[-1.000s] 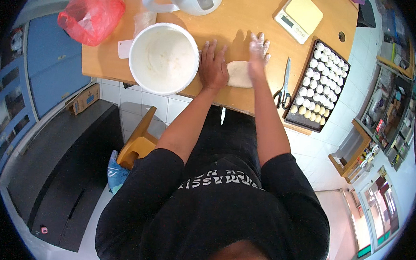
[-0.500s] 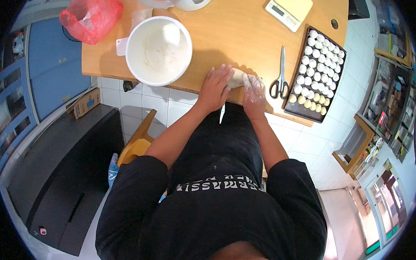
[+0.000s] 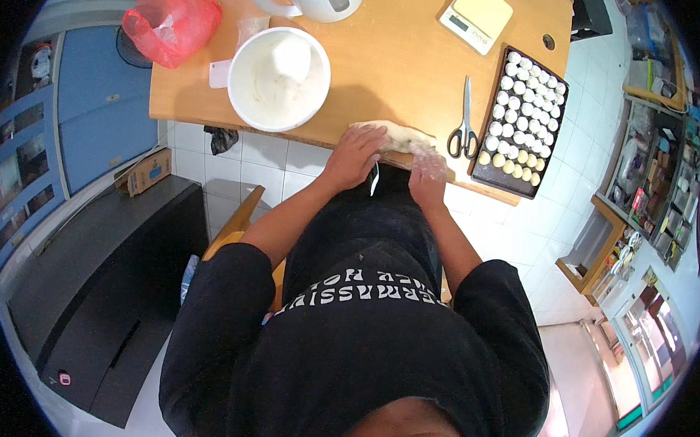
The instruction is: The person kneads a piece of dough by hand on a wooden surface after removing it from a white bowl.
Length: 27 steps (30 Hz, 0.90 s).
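The long lump of pale dough lies at the near edge of the bench. The left hand rests flat on its left end, fingers out straight and not gripping. The floury right hand is on the right end; I cannot tell if it squeezes or just pushes.

Lots of small round balls sit in rows on the black tray, so that part looks done. Most are white; the ones nearest the person are yellower. This dough is one bumpy piece, not cut up yet. The scissors lie near, untouched.
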Available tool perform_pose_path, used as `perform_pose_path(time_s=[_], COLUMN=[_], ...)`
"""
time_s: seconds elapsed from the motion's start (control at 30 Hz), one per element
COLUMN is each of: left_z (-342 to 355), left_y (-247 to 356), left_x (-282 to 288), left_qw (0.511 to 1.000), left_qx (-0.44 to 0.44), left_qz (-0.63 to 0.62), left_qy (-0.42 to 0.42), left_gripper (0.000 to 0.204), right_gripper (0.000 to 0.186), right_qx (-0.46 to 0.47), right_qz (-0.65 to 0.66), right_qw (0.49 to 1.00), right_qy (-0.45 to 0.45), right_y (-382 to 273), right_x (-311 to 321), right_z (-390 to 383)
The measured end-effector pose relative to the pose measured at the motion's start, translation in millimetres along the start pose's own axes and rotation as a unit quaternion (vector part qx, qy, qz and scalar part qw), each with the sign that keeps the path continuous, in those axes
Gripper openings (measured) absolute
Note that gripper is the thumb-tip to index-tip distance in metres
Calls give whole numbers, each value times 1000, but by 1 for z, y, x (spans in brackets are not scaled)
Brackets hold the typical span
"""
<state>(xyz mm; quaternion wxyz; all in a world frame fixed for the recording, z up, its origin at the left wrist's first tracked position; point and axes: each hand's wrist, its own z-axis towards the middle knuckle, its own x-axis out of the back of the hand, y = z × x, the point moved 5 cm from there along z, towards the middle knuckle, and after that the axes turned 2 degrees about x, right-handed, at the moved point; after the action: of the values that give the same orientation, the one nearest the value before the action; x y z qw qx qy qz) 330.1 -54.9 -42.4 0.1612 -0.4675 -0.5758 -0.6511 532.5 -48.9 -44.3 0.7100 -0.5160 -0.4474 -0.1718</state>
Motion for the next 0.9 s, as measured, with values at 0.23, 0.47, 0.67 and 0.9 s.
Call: perform_pose_path(time_s=[0.23, 0.47, 0.67, 0.9], left_z=[45, 79, 101, 118], left_y=[-10, -5, -9, -17], left_x=[7, -10, -6, 0], left_qw=[957, 952, 947, 941], left_qx=[239, 267, 286, 309], left_qz=[-18, 62, 71, 76], left_qy=[165, 138, 127, 113], left_gripper=[58, 64, 63, 63], right_gripper=[45, 61, 65, 66], right_qx=[-176, -229, -238, -253], right_qz=[-28, -84, -123, -120], right_qw=[973, 965, 960, 958], right_qy=[149, 93, 80, 67], right_y=[10, 28, 37, 46], right_x=[-4, -31, -30, -23], right_z=[61, 67, 87, 111])
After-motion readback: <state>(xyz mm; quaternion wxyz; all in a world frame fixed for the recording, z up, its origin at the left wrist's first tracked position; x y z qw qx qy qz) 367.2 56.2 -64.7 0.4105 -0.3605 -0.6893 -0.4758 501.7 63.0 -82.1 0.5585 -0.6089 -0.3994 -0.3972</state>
